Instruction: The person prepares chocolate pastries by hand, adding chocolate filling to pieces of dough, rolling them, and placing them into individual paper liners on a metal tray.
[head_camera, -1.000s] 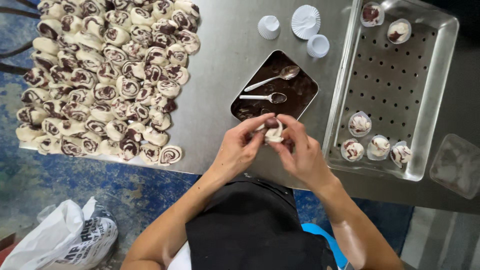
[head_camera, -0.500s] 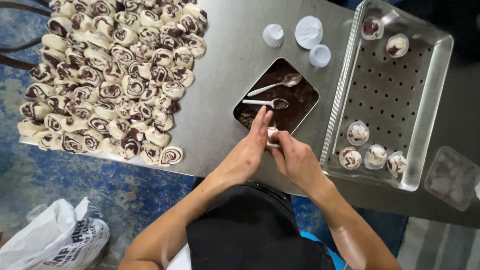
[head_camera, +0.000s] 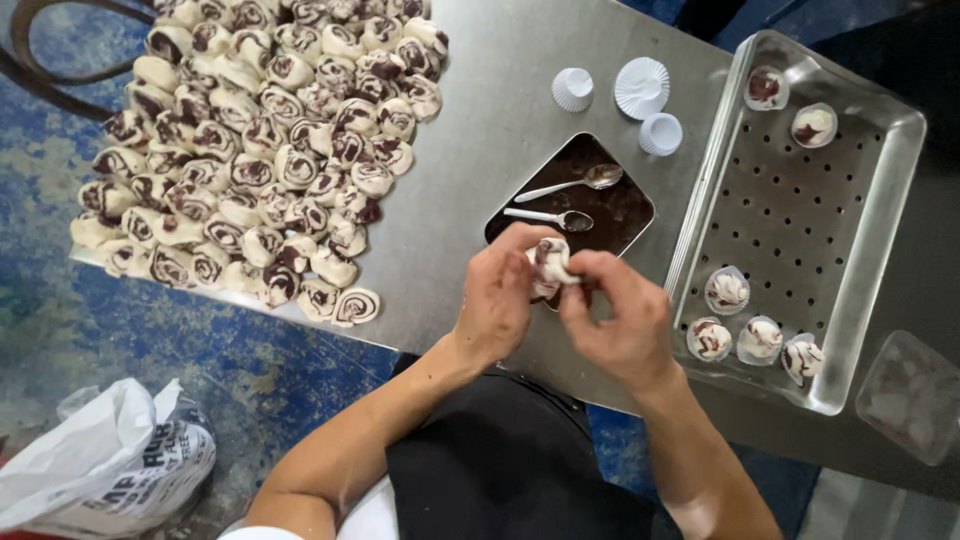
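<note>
At frame centre, the left hand (head_camera: 500, 295) and right hand (head_camera: 618, 318) both pinch one white-and-brown swirled dough piece (head_camera: 551, 262), fingers closed around it, just below a dark filling tray (head_camera: 575, 205).

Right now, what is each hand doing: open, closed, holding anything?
Left hand: closed on the swirled dough piece.
Right hand: fingers pinching the same dough piece from the other side.

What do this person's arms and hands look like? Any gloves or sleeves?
No gloves: the left hand and right hand are bare, with no rings or watch showing. Both forearms are uncovered. A white sleeve edge shows at the left upper arm, beside a black apron.
</note>
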